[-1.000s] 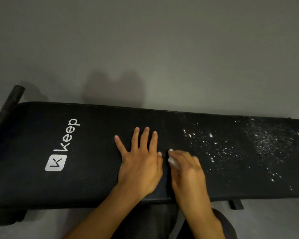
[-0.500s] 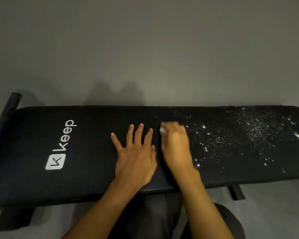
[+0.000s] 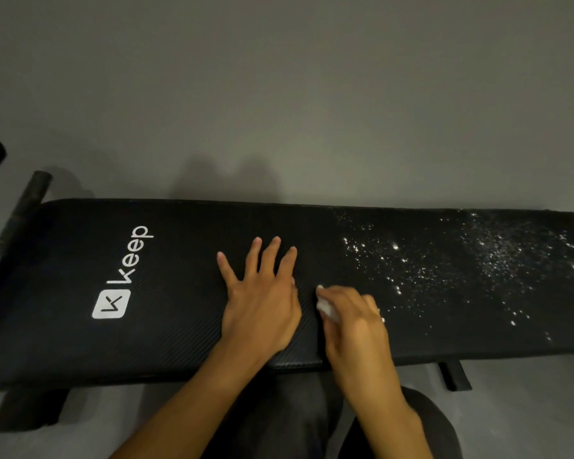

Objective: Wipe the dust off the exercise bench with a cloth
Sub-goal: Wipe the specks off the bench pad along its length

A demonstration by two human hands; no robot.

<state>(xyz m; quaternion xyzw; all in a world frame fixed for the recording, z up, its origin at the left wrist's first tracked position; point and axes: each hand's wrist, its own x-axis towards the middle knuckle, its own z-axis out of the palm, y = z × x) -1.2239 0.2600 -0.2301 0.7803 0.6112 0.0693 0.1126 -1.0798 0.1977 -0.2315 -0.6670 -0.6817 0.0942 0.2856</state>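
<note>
**Cloth pulled back to the near side, dust field untouched**

I see the right hand [image 3: 355, 326] come back from the far side of the exercise bench [image 3: 146, 342]. Its fingers are curled round the white cloth [image 3: 327, 309], which lies on the pad just right of centre. The left hand [image 3: 262, 306] stays flat, fingers spread, bracing the pad. The white dust [image 3: 411, 270] to the right looks unchanged, so I judge this stroke cleaned only the boundary strip and most of the wiping remains.

Count: 1 bench [image 3: 179, 326], 1 cloth [image 3: 327, 309]. 2 hands: left hand [image 3: 262, 309], right hand [image 3: 355, 329]. 1 logo [image 3: 120, 279], 1 bar [image 3: 24, 210], 2 feet [image 3: 30, 409] showing underneath. Dust [image 3: 411, 273] – 2 loose patches.
</note>
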